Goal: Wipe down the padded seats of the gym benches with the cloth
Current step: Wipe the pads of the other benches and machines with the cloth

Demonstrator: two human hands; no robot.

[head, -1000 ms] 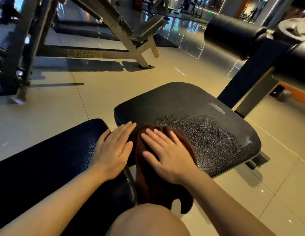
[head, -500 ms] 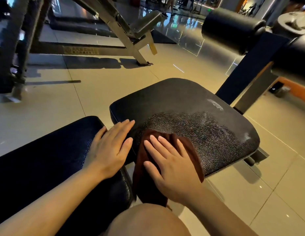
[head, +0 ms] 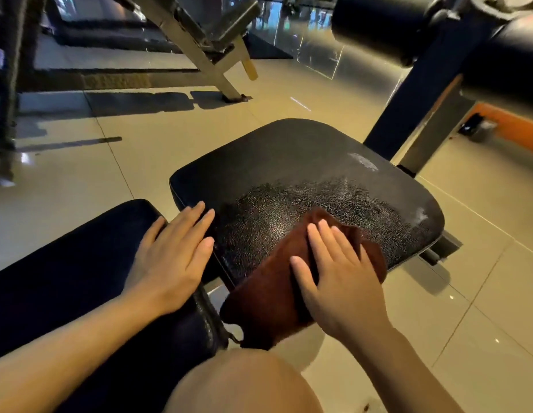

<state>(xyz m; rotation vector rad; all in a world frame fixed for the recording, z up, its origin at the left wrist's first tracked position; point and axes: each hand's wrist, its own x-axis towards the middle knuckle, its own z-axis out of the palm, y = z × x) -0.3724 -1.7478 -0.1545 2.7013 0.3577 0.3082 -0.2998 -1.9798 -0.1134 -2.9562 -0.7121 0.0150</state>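
the brown cloth (head: 274, 296) lies on the near right part of the black padded seat (head: 289, 162), bunched and folded, with its lower end spilling over the seat's near edge and hanging down above the tiled floor (head: 482, 323). right on top of it sits the right hand (head: 339, 281), palm down, fingers (head: 319, 248) straight and slightly spread, pressing the cloth flat against the pad; the fingertips reach almost to the cloth's far edge, a rim of brown fabric shows just beyond them and to their right, and the thumb lies along the cloth's left side. nothing is curled round the fabric, it is a flat press. around the cloth the seat's surface shows a wide speckled, glistening patch, while the far part of the pad looks matte, with a pale scuffed mark near its far right edge. to the left, the left hand (head: 173, 257) rests palm down with fingers straight and close together, heel on the second dark pad (head: 65, 278) and fingertips reaching across the gap onto the seat's near left corner, well apart from the cloth. a bare knee (head: 241, 386) shows at the bottom. beyond the seat, on the right, a dark upright post (head: 414, 93) carries black roller pads (head: 378, 22), and a metal machine frame (head: 199, 46) stands on the floor at the far left.
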